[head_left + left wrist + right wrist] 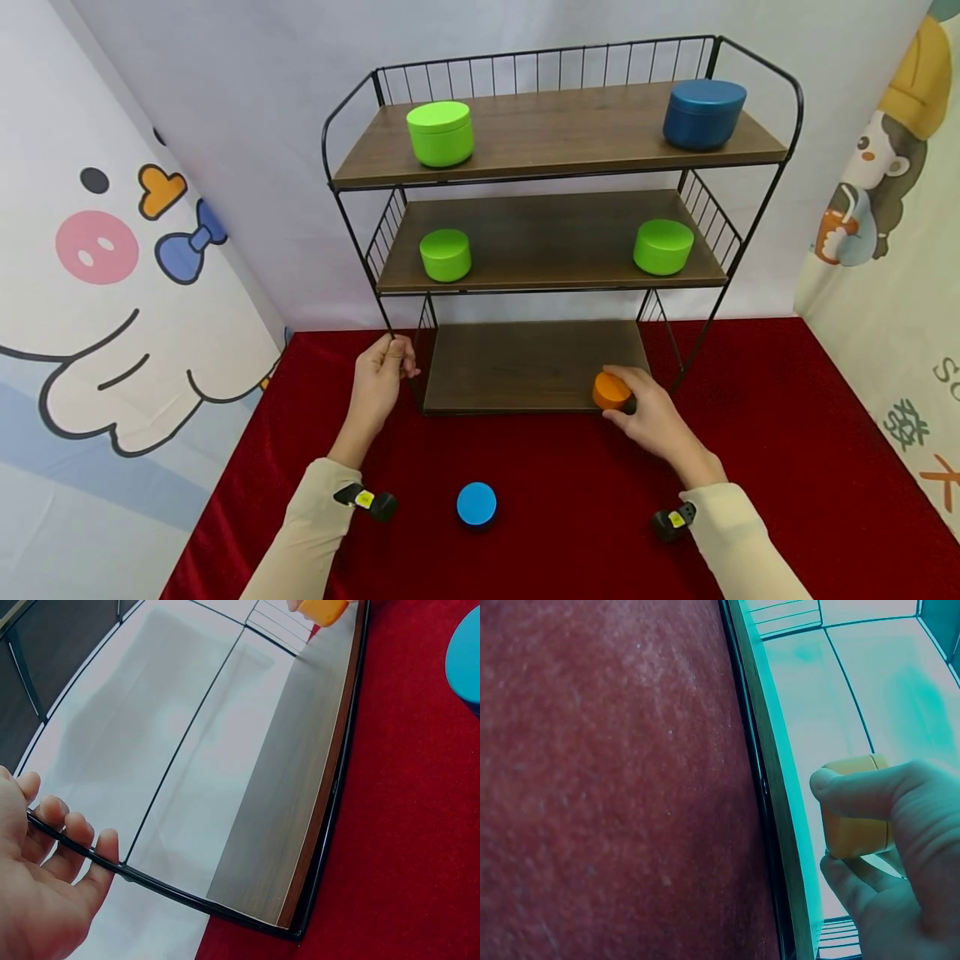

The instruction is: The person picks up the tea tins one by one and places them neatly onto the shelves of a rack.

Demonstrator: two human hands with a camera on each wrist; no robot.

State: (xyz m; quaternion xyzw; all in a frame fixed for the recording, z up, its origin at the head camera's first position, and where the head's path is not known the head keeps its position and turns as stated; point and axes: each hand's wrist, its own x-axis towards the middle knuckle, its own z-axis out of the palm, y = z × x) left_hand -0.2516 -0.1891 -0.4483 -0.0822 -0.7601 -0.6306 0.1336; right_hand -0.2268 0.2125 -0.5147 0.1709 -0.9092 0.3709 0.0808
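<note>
My right hand [651,417] pinches a small round orange tin [611,390] between thumb and fingers at the right front of the bottom shelf [525,367]. The right wrist view shows the thumb across the side of this tin [855,832]. With curled fingers my left hand [378,373] grips the black wire frame at the rack's left side; the left wrist view has the fingers round the thin black bar [187,898]. On the red cloth between the two forearms lies a round blue tin [476,504].
Green tins stand on the top shelf's left [440,135] and at both ends of the middle shelf [540,237]. A dark blue tin [703,114] stands at the top right. Red cloth [570,517] covers the table; printed curtains [112,250] hang at both sides.
</note>
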